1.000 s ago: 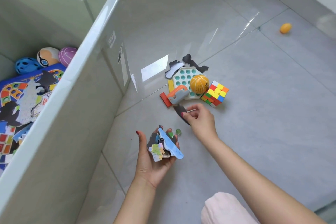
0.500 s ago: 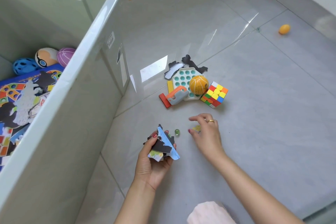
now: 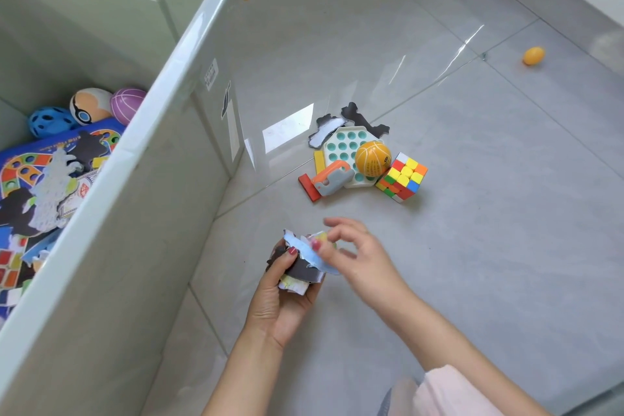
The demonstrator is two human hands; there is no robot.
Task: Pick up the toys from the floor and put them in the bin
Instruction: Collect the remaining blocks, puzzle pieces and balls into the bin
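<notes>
My left hand [image 3: 280, 297] is shut on a stack of puzzle pieces [image 3: 304, 263] above the floor. My right hand [image 3: 358, 253], blurred, pinches a small yellowish piece [image 3: 321, 237] against the top of that stack. A large pale bin [image 3: 141, 132] stands at the left, holding balls and a blue game board [image 3: 40, 159]. On the floor beyond my hands lie a pile of toys: a white-and-teal pop board [image 3: 341, 145], an orange ball [image 3: 372, 158], a colour cube [image 3: 403, 176], an orange-grey tool [image 3: 332, 179], a red block [image 3: 308, 187] and dark puzzle pieces [image 3: 358, 118].
A small orange egg-shaped ball [image 3: 533, 55] lies far right near the wall base. Grey glossy floor tiles surround the toy pile. My pink-clad knee [image 3: 449, 395] shows at the bottom edge.
My right hand picked a small piece off the floor and carried it left to the stack in my left hand. The green marble on the floor is hidden now.
</notes>
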